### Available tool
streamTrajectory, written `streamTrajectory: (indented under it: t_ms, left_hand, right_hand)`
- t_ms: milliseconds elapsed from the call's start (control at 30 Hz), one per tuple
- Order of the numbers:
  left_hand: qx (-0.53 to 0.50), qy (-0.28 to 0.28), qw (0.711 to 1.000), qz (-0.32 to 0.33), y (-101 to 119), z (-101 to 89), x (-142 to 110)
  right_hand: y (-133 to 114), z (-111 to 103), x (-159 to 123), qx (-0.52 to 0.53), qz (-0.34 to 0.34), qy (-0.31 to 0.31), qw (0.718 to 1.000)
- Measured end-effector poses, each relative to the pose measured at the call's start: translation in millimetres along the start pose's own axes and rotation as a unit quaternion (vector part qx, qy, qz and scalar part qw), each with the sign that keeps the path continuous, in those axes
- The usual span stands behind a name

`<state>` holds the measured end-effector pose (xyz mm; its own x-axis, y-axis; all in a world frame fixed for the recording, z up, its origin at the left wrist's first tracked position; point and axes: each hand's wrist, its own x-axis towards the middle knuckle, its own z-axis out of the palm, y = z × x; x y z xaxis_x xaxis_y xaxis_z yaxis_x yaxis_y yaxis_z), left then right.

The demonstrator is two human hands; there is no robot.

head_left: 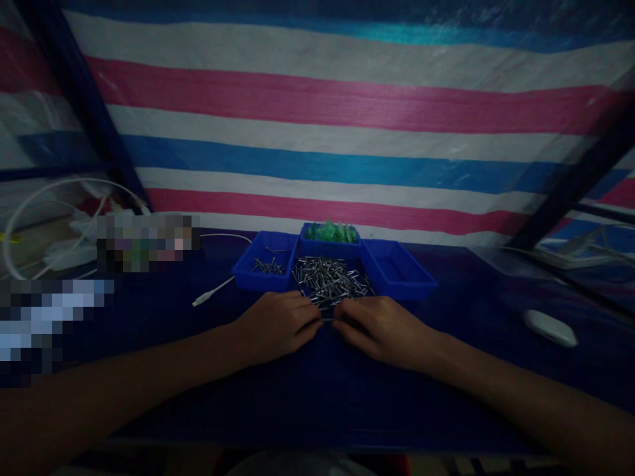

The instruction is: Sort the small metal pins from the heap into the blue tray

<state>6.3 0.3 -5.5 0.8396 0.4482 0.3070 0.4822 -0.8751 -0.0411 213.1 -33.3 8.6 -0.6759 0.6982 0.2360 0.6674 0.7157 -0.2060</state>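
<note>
A heap of shiny metal screws (330,279) lies on the dark blue table between the blue bins. Just in front of it, my left hand (280,324) and my right hand (387,330) face each other with closed fingertips. A thin metal screw (327,320) spans the small gap between them, each end pinched by one hand. The fingertips partly hide it. To the left, a blue bin (238,272) holds a small batch of similar screws. Behind the heap, another blue bin (331,249) contains green plastic pieces (330,232). A third blue bin (421,286) stands at right.
A white cable with a plug (213,291) lies left of the bins. At right on the table (327,403) rests a white rounded case (550,328). Striped sheeting (347,106) hangs behind, between dark frame posts. Blurred items sit at far left.
</note>
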Motion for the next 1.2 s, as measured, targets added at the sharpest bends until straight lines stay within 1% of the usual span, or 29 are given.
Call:
streamTrajectory:
  t_ms: [133,367,500,700,800,1033,1200]
  left_hand:
    - [0.001,0.004,1.0,0.006,0.0,0.2,0.2]
    - [0.0,0.001,1.0,0.008,0.8,-1.8,0.4]
    - [-0.021,0.007,1.0,0.005,0.3,-1.0,0.3]
    - [-0.074,0.001,0.997,0.006,0.4,-0.4,-0.1]
    - [-0.084,0.001,0.996,0.002,0.9,-0.3,0.1]
    - [-0.101,-0.002,0.995,0.019,1.0,1.3,0.5]
    - [-0.118,-0.001,0.993,0.017,0.7,2.1,0.2]
  right_hand:
    - [0.4,0.4,0.2,-0.002,-0.003,0.006,1.0]
    - [-0.9,-1.4,0.1,-0.004,0.001,-0.005,1.0]
    - [-0.5,-1.1,-0.5,0.006,-0.003,0.001,1.0]
    - [-1.5,-1.9,0.5,0.02,-0.006,-0.001,1.0]
    - [-1.1,-1.7,0.0,0.027,-0.009,-0.003,1.0]
    - [-0.9,-1.9,-0.7,0.025,-0.016,-0.003,1.0]
    - [-2.0,-1.7,-0.4,0.016,-0.033,-0.009,0.999]
